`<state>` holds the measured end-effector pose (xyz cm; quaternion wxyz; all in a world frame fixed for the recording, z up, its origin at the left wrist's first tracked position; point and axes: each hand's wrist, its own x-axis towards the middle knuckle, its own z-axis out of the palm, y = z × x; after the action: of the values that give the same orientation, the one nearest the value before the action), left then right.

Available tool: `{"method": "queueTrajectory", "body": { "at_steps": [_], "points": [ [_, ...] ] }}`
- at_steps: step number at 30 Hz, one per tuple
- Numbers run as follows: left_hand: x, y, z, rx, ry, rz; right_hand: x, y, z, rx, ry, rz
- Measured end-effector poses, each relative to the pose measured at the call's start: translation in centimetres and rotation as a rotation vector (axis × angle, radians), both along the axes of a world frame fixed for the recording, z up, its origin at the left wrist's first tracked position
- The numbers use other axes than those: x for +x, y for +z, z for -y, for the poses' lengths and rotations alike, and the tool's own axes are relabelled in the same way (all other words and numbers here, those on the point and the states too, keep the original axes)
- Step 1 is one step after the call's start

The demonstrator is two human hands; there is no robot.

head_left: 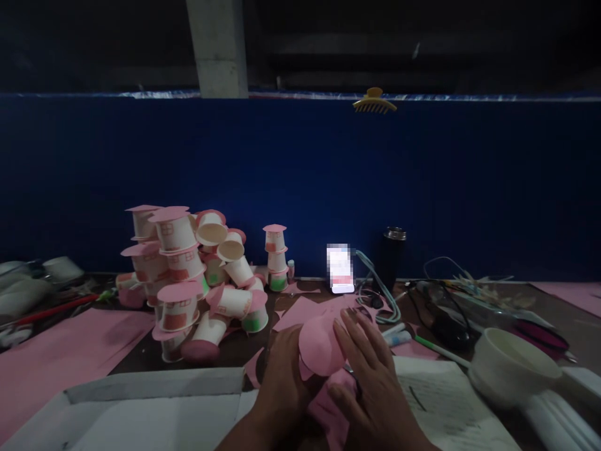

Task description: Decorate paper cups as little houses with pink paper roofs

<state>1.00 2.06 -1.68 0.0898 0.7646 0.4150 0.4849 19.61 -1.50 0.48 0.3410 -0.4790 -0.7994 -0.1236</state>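
Note:
My left hand [285,369] is closed round a rounded pink paper piece [320,346]. What lies under that piece is hidden. My right hand [369,366] lays its stretched fingers along the paper's right edge, thumb apart below. A small shiny bit shows beside the right thumb, too little of it to name. Pink paper scraps [331,404] lie beneath and behind both hands. To the left stand stacks of white paper cups [176,235] with pink paper tops and drawn windows. More such cups lie tipped in a heap [230,300].
A white box lid [154,382] lies front left, a pink sheet [79,341] beyond it. Behind stand a slim cup stack [277,258], a lit phone [340,269] and a dark bottle [392,257]. On the right are a written page [441,401], a green pen [436,348] and a white cup [509,366].

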Motion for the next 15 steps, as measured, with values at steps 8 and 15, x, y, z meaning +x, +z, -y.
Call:
{"method": "queueTrajectory", "body": {
  "at_steps": [8, 15],
  "points": [
    [0.01, -0.05, -0.32, 0.034, 0.028, -0.062, -0.25, 0.12, 0.00, 0.039, -0.024, 0.012],
    [0.01, 0.10, -0.58, 0.044, 0.033, -0.043, -0.47, -0.09, 0.01, 0.075, -0.057, 0.107]
  ]
}}
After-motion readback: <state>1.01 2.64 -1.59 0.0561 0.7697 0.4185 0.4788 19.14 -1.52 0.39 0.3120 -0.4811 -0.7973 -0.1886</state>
